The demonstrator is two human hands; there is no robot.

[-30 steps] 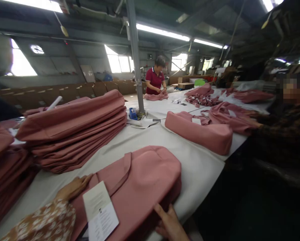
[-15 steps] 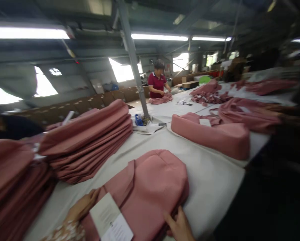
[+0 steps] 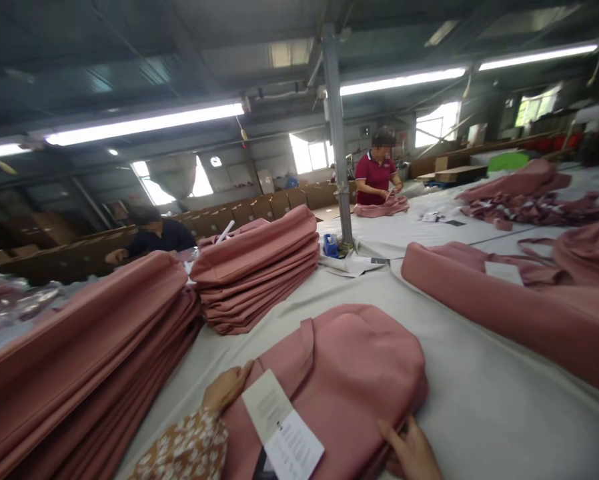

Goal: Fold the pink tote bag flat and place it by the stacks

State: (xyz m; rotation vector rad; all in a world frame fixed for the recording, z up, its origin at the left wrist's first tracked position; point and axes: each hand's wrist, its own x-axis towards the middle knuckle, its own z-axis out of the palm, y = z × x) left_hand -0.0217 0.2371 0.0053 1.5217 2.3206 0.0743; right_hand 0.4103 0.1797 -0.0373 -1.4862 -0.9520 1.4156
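Note:
A flat pink bag [image 3: 364,360] of smooth leather-like material lies before me on the white-covered table, a strap across its upper part. My left hand [image 3: 227,388] is closed on its left edge, near the strap's base. At the right edge, my right hand [image 3: 410,448] grips it with the thumb on top and the fingers partly hidden underneath. A white printed card [image 3: 283,421] rests on the bag between my hands, with a dark piece partly showing under its lower end.
Stacks of folded pink bags stand left [image 3: 94,347] and farther back [image 3: 257,267]. Another pink bag [image 3: 499,300] lies to the right. A blue tape dispenser [image 3: 331,245] sits by a metal post [image 3: 337,147]. Co-workers are behind the table [image 3: 377,173] and at left [image 3: 159,233].
My view has turned left, so the scene appears farther right and more of the left stack and the co-worker there shows. Both hands keep their hold on the bag.

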